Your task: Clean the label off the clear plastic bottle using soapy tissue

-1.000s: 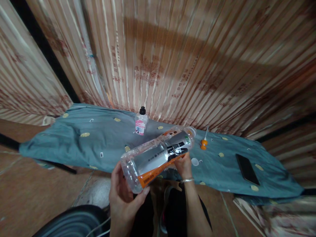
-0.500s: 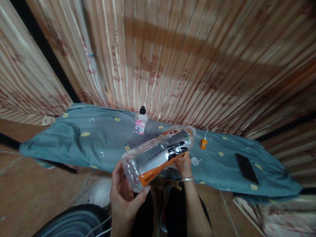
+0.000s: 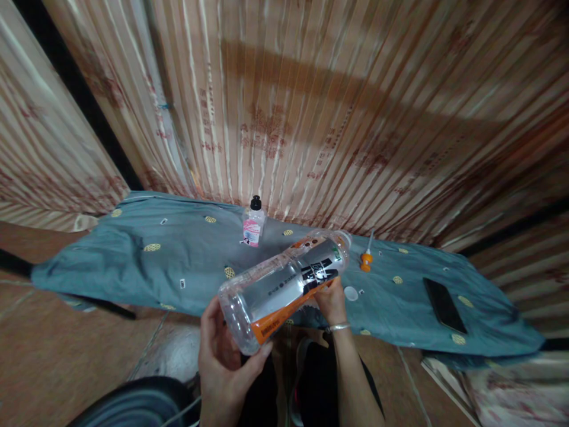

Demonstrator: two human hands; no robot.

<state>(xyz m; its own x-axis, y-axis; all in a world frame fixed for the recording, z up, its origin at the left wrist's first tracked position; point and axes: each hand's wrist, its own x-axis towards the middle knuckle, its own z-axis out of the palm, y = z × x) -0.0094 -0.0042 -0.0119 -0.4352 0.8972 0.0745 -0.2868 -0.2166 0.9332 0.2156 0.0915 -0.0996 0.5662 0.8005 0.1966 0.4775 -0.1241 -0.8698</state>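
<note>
A large clear plastic bottle [image 3: 284, 284] with a silver, black and orange label lies nearly level in both my hands, its open neck pointing away to the right. My left hand [image 3: 222, 356] cups its base. My right hand [image 3: 329, 299] grips it from below near the shoulder and wears a silver bracelet. Below the bottle's neck, a small white cap [image 3: 351, 292] lies on the blue-grey cloth [image 3: 133, 261].
On the cloth stand a small bottle with a pink label and black cap [image 3: 253, 222] and an orange-handled tool [image 3: 366, 258]; a dark phone [image 3: 444, 305] lies at the right. Striped curtains [image 3: 311, 107] hang behind. A dark round object [image 3: 133, 406] sits at the lower left on the tiled floor.
The bottle's base has dropped slightly toward me with my left hand. The view has shifted a little; my grip on the bottle is the same.
</note>
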